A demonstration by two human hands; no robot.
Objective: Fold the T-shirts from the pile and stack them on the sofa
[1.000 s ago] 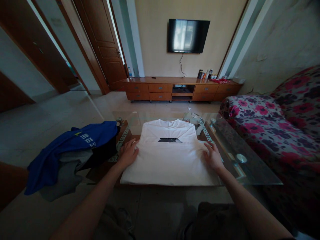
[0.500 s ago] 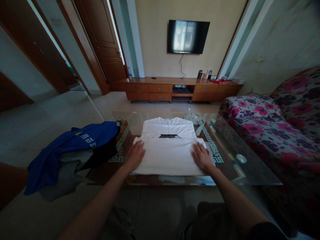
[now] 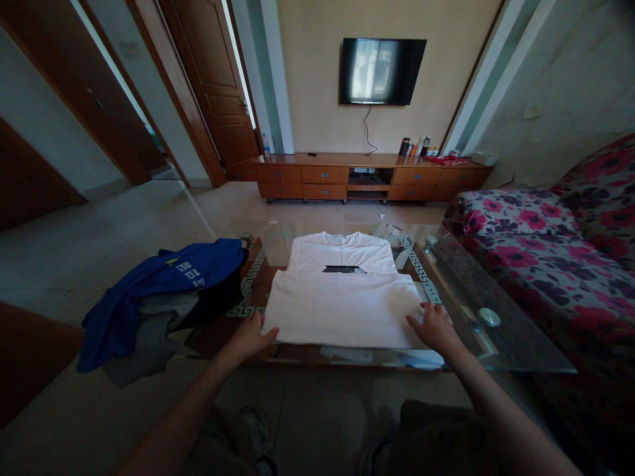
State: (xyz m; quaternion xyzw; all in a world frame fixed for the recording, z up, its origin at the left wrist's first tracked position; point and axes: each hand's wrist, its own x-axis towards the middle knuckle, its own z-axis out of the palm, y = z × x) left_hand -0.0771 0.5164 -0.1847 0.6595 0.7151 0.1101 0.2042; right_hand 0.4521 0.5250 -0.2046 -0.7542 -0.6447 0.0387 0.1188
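Note:
A white T-shirt (image 3: 342, 307) lies on the glass coffee table (image 3: 526, 344), its lower part folded up over itself. The collar points away from me, and part of a dark print shows above the fold. At the shirt's lower left corner is my left hand (image 3: 254, 336), open, its thumb apart from the fingers and near the cloth's edge. My right hand (image 3: 435, 325) is at the right edge, also open, with thumb and fingers spread. Whether either hand presses on the cloth, I cannot tell.
Blue, grey and black clothes (image 3: 163, 284) hang over the table's left end. A crumpled plastic bag (image 3: 391, 233) shows behind the shirt. A floral sofa (image 3: 536, 264) stands at the right. Along the far wall runs a wooden TV cabinet (image 3: 322, 175) below a television (image 3: 381, 71).
Both hands have slid off the top of the folded part, outward and toward me, to the shirt's side edges. The whole view has shifted slightly; the shirt keeps its folded shape.

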